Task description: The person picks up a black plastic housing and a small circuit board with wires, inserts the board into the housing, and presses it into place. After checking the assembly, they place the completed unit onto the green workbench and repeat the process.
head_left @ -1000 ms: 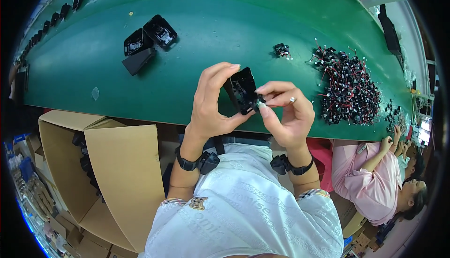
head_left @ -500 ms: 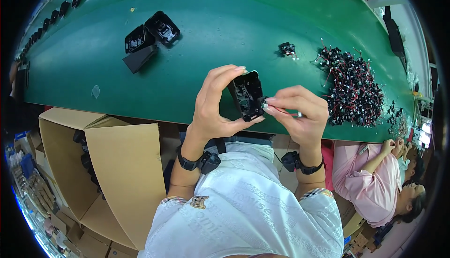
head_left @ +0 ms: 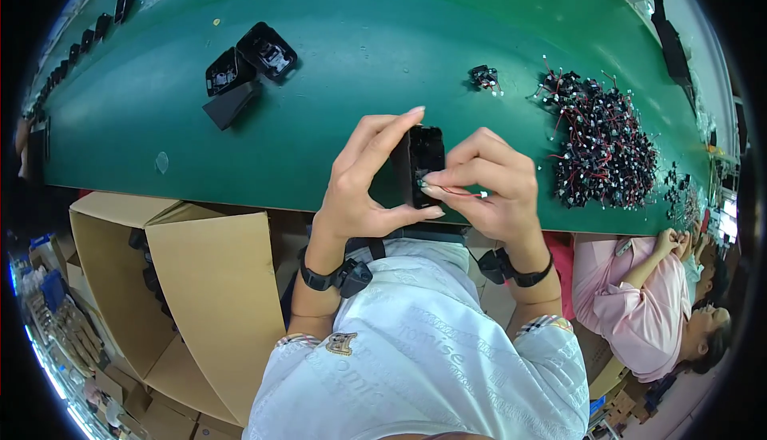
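A black plastic housing (head_left: 430, 146), box-shaped and hollow, stands tilted between the thumb and fingers of my left hand (head_left: 355, 184), which grips it by its two ends. Its open side is turned toward my right hand (head_left: 497, 184). That hand is closed in a pinch on a small wired part, mostly hidden by the fingertips at the housing's opening. From the pinch a red wire (head_left: 463, 193) with a white plug trails out to the right. A few similar black parts with wires (head_left: 484, 78) lie on the green table (head_left: 359, 89) beyond my right hand.
Three black housings (head_left: 268, 50) lie together at the left. A large heap of wired parts (head_left: 603, 140) covers the table's right side. An open cardboard box (head_left: 212, 304) stands below the front edge at left. A person in pink (head_left: 631, 304) sits at right.
My right hand has moved left, bringing the wired part from the housing's edge into its opening. The housing has turned its open side more to the right.
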Demonstrator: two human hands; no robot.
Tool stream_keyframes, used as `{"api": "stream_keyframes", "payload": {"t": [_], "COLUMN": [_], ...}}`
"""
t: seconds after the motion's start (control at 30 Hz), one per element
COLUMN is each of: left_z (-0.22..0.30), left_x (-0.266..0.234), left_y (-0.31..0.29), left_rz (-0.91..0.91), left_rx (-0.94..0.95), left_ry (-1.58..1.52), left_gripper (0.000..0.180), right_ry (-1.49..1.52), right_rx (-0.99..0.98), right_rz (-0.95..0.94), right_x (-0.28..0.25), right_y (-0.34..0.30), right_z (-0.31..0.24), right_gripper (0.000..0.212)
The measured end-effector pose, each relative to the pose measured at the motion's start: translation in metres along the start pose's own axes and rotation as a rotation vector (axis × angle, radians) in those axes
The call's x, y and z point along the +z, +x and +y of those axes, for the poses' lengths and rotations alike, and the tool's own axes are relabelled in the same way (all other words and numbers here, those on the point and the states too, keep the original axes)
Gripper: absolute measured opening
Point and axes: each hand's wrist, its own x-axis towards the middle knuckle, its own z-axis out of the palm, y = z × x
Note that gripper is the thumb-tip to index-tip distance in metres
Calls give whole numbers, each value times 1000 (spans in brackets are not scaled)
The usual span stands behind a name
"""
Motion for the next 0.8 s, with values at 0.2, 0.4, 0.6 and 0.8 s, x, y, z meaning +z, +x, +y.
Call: {"api": "stream_keyframes", "payload": {"t": [0.2,0.4,0.6,0.8], "left_z": [1,17,38,37], "left_x": [-3,6,13,28], "left_y": [5,5,16,15], "left_rz": [-107,-89,-49,290], "left_rx": [-94,-48,-49,12], "left_ry": [-88,258,366,299], "left_gripper": [95,91,91,85], "right_ry": [127,323,557,951], "right_rx": [155,301,228,334], "right_rz": [70,-194,-69,97], "right_x": [9,-21,-9,8], "right_y": [-16,-16,-32,-40], "right_z": [-2,8,20,16], "right_gripper": [22,36,39,36]}}
